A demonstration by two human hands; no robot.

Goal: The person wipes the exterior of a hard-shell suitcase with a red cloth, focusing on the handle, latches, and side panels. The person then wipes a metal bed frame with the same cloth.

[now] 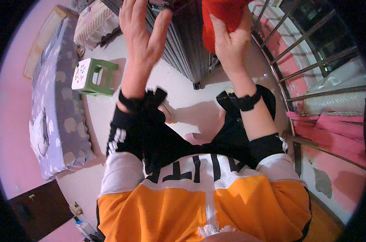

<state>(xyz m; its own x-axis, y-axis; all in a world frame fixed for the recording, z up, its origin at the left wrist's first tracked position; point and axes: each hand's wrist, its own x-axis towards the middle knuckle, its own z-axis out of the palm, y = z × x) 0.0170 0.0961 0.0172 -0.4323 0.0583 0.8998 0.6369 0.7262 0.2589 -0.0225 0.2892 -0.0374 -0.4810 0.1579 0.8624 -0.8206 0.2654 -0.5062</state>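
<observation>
The right hand (230, 42) grips a red cloth (219, 20) beside the window bars (308, 52). The left hand (142, 32) is open, empty. Below: pale floor (183, 92), green stool (92, 76), bed (53, 109).

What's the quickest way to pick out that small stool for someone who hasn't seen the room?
Start at the long bed with the grey-purple cloud-print cover on the left side. Just beside its edge, on the pale floor, stands the small stool, below the raised left hand. It alone has green legs and a white patterned top.
</observation>
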